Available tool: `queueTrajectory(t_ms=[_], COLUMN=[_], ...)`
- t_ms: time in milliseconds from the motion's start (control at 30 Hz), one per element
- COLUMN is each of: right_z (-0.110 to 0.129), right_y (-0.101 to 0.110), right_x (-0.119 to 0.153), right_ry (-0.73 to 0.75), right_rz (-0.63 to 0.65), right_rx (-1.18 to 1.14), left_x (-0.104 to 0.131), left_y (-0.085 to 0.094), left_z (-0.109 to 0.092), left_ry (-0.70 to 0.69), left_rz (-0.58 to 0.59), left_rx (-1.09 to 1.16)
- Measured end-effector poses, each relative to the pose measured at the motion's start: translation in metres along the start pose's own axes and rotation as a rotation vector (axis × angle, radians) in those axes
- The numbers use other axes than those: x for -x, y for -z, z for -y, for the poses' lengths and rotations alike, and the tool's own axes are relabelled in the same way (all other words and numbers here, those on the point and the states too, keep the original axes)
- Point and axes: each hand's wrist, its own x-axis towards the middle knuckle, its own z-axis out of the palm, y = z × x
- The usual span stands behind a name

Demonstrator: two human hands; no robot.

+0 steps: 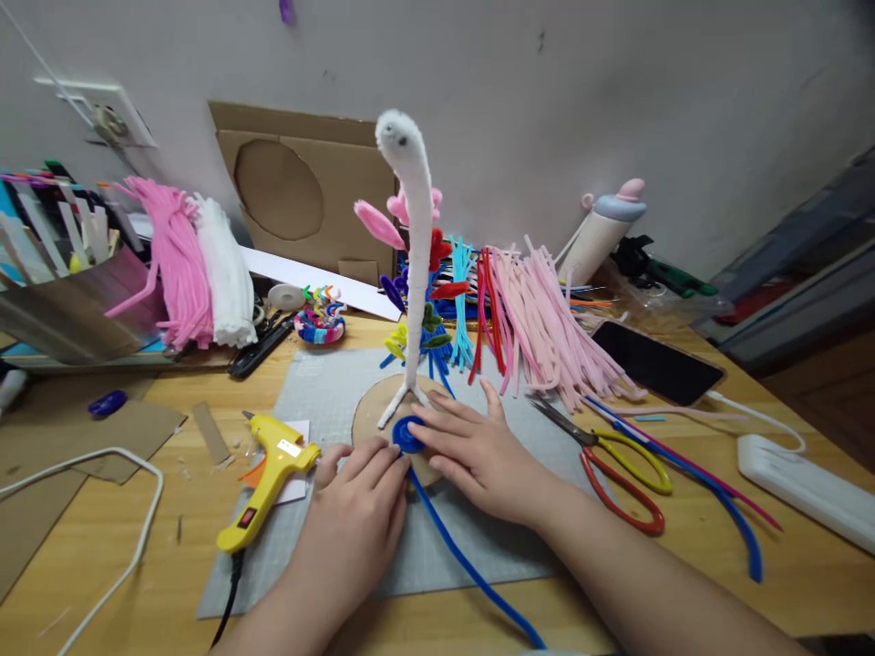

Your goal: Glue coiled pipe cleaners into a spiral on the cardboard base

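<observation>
Two hands at a blue pipe-cleaner coil (408,435) on a round cardboard base (369,415)

The right hand (475,456) lies spread, fingertips on the coil; the left hand (362,501) has its fingers close together, tips at the coil's near edge, any pinch impossible to tell. The coil sits before a white pipe-cleaner stem (414,292), its loose tail trailing toward the wearer. A yellow glue gun (270,478) lies left of the base, scissors (602,446) right.

On the wooden table, a black smartphone (656,363) lies near a long white plastic power strip (807,487); behind it, a white bottle with a blue-and-pink lid (607,230) leans over, tilted.
</observation>
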Motion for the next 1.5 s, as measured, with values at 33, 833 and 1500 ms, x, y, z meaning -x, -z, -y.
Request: queueTrajectory(t_ms=[33,833,1500], right_z=[0.001,0.004,-0.003], right_y=[-0.001,-0.014,-0.013], right_x=[-0.002,-0.010,-0.004], right_ry=[0.001,0.051,-0.042], right_rz=[0.006,0.137,-0.013], right_rx=[0.008,-0.015,-0.050], left_x=[0.000,0.003,0.004], left_y=[0.000,-0.001,-0.003], left_z=[0.000,-0.002,-0.003], left_ry=[0.002,-0.001,0.012], left_rz=[0.001,-0.071,-0.063], left_rx=[0.000,0.040,0.028])
